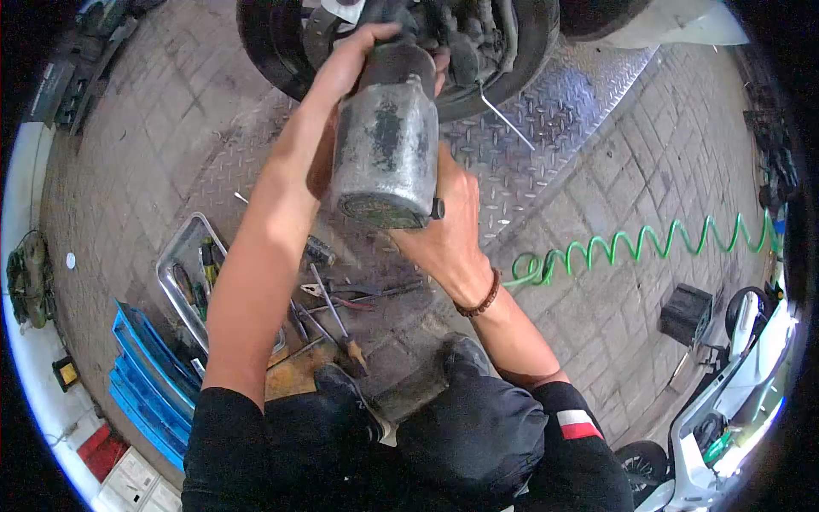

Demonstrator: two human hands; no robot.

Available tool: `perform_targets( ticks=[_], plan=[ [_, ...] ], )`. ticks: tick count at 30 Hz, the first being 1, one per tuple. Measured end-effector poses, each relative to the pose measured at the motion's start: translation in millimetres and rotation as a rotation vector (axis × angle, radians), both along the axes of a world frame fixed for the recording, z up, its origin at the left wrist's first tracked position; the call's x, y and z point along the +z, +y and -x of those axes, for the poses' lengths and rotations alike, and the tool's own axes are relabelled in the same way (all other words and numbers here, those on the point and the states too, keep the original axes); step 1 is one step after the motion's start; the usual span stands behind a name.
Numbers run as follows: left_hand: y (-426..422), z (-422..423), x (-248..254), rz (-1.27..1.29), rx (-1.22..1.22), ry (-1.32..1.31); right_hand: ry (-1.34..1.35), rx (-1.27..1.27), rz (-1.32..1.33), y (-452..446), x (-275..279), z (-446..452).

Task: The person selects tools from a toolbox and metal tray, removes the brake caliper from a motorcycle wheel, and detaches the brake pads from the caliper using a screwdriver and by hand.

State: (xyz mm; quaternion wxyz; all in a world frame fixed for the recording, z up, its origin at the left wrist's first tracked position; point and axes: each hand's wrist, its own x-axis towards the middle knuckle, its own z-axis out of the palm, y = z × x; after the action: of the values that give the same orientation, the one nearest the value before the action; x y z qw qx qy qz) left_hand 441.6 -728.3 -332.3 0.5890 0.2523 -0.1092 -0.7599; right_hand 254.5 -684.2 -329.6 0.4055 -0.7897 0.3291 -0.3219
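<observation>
One impact wrench (pixel 386 149) is pointing away from the person, toward the wheel (pixel 269 47), its long axis leaning slightly right at the front. The left hand (pixel 352 58) is curling around its nose end; the right hand (pixel 454 209) is grasping it beneath the rear. Its silver casing is showing dark, scuffed patches.

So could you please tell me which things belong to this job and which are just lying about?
Apparently in the job: the power tool, in left hand and right hand; wheel; probably green coiled hose.

Seemingly just lying about: screwdriver; metal tray; blue slatted part; black box.
</observation>
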Motion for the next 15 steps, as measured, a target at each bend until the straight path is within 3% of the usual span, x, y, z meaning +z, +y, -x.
perform_targets(
  ticks=[5,9,13,15],
  plan=[
    [14.0,18.8,16.7,-0.049,0.138,-0.163,0.092,-0.036,0.008,9.3,2.5,7.4],
    [21.3,22.1,11.9,-0.004,0.103,-0.073,0.116,-0.036,0.129,13.2,11.8,27.9],
    [24.2,46.6,40.8,-0.021,0.128,-0.115,0.162,0.021,-0.026,16.6,24.6,44.8],
    [20.6,55.4,60.2,0.019,0.220,-0.129,0.048,0.003,-0.024,13.0,31.1,46.5]
  ],
)
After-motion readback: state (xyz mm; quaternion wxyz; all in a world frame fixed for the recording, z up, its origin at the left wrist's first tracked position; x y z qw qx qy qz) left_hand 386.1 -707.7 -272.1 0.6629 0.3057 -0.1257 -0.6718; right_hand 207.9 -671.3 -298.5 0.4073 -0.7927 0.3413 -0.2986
